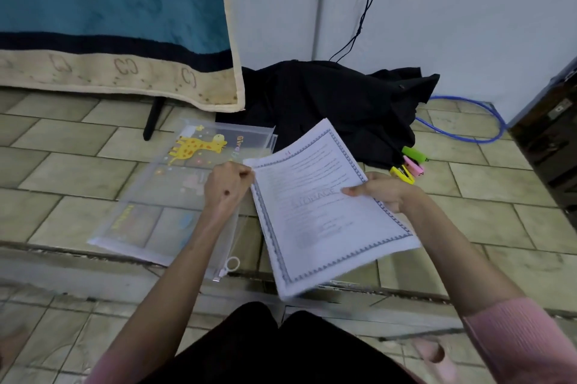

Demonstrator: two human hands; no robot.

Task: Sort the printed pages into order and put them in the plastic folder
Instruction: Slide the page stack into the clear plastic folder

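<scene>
The top left corner of a stack of white printed pages with grey patterned borders (324,205) is pinched between the curled fingers (245,171) of the left hand (226,188). The stack's right edge is gripped by the right hand (382,191), its thumb laid across the top sheet and the remaining fingers hidden beneath. The pages are held tilted above the tiled floor (62,171). Just to the left, partly under the left forearm, a clear plastic zip folder printed with a yellow giraffe (175,183) lies flat on the floor. Beyond the pages, a crumpled black cloth (331,102) is seen, with green, pink and yellow highlighters (409,165) beside it and a blue cable (468,124) near the wall.
</scene>
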